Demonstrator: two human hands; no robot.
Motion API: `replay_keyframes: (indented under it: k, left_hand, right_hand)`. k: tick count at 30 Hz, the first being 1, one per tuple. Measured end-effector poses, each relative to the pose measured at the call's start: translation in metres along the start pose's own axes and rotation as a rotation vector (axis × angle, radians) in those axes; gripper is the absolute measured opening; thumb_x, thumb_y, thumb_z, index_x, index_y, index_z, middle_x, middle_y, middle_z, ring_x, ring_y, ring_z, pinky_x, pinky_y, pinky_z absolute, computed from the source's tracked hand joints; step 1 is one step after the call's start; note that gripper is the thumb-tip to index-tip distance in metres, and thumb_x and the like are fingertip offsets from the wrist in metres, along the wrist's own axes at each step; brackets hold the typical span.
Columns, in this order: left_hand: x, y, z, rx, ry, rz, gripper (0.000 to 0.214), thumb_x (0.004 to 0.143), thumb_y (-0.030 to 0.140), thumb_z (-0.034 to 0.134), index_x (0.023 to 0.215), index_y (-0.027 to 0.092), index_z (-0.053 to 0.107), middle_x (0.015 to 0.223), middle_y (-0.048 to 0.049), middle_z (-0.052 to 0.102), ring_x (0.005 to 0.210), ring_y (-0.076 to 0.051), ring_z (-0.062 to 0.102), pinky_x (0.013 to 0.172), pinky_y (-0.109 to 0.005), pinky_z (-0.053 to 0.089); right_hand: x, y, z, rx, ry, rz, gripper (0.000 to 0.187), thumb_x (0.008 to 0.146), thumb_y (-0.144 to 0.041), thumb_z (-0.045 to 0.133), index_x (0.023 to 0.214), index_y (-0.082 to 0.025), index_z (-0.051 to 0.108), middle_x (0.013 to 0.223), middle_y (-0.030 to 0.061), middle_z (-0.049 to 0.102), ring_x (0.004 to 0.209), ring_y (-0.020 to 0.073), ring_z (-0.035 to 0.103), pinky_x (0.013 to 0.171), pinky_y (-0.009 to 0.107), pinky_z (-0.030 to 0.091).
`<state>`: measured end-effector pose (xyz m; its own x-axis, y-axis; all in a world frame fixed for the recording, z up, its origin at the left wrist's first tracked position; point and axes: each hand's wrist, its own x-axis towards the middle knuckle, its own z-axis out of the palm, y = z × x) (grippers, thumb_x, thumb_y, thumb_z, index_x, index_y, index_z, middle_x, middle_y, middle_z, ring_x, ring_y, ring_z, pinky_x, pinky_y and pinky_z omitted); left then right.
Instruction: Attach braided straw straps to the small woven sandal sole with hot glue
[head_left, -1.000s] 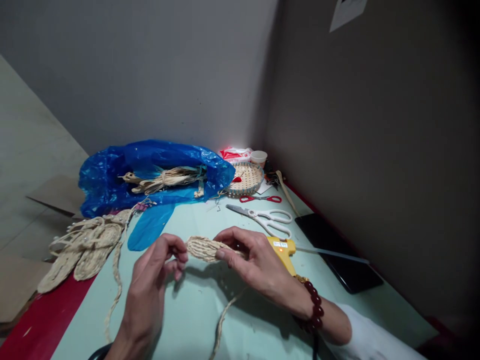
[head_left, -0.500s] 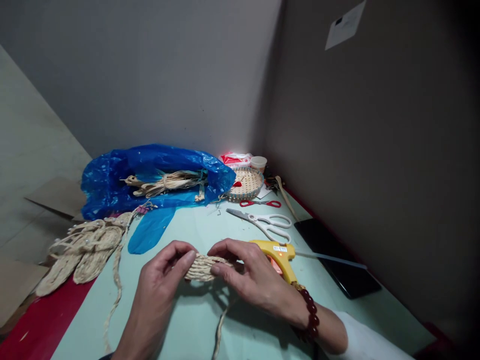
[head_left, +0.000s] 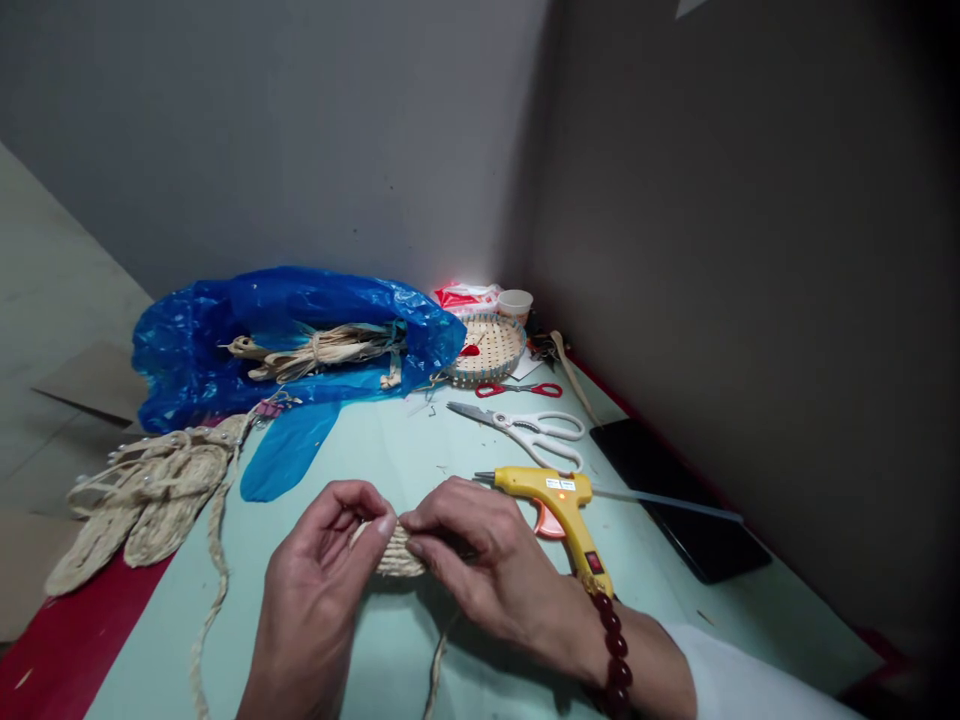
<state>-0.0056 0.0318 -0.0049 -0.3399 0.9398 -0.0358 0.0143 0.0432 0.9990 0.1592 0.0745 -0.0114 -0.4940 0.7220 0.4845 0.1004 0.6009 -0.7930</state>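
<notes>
Between my hands is a small piece of coiled straw braid (head_left: 401, 557), its cord rows lying side by side. My left hand (head_left: 330, 555) is closed on its left end, thumb on top. With thumb and fingertips my right hand (head_left: 480, 550) pinches the upper right edge; much of the piece is hidden behind the fingers. A loose straw cord (head_left: 436, 665) trails from beneath my right hand toward the near edge. Just beyond that hand lies a yellow glue gun (head_left: 551, 487), its small light lit and a clear glue stick (head_left: 667, 502) poking out the back.
Straw sandals with beads (head_left: 161, 490) lie at the left beside a long braided cord (head_left: 217, 560). A blue plastic bag (head_left: 187, 340) holds a straw bundle (head_left: 322, 350). White-handled scissors (head_left: 536, 430), red-handled scissors (head_left: 517, 390), a round woven tray (head_left: 499, 345) and a black tablet-like slab (head_left: 675, 510) lie farther off.
My right hand has shifted left along the straw piece, and its fingertips now meet my left hand's at the upper edge. More of the glue gun shows. The camera view has shifted slightly.
</notes>
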Motion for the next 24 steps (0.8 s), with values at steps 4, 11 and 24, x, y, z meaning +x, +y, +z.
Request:
replay_keyframes:
  k: [4,11,24]
  left_hand:
    - [-0.002,0.006,0.004,-0.023,0.06,-0.031,0.024,0.074,0.042,0.082,0.086,0.024,0.071,0.084,0.002,0.067,0.079,-0.015,0.059,0.067,-0.019,0.048]
    - [0.0,0.011,-0.001,0.155,-0.027,-0.059,0.035,0.084,0.06,0.064,0.088,0.026,0.073,0.071,0.0008,0.065,0.068,-0.019,0.059,0.058,-0.025,0.046]
    - [0.002,0.008,-0.01,0.254,-0.047,0.037,0.037,0.087,0.061,0.058,0.086,0.027,0.073,0.078,-0.0003,0.07,0.072,-0.02,0.06,0.062,-0.025,0.047]
  right_hand:
    - [0.0,-0.004,0.0,0.017,0.008,0.108,0.007,0.091,-0.013,0.063,0.092,-0.017,0.07,0.084,0.0039,0.072,0.076,0.0162,0.066,0.07,0.025,0.048]
    - [0.006,-0.007,-0.005,-0.017,0.046,0.233,0.006,0.088,-0.012,0.067,0.088,-0.016,0.07,0.078,0.0007,0.071,0.068,0.0141,0.062,0.066,0.026,0.044]
    - [0.003,-0.012,-0.005,0.03,0.007,0.22,0.003,0.091,-0.019,0.065,0.091,-0.018,0.068,0.081,0.0006,0.071,0.071,0.0148,0.063,0.068,0.026,0.047]
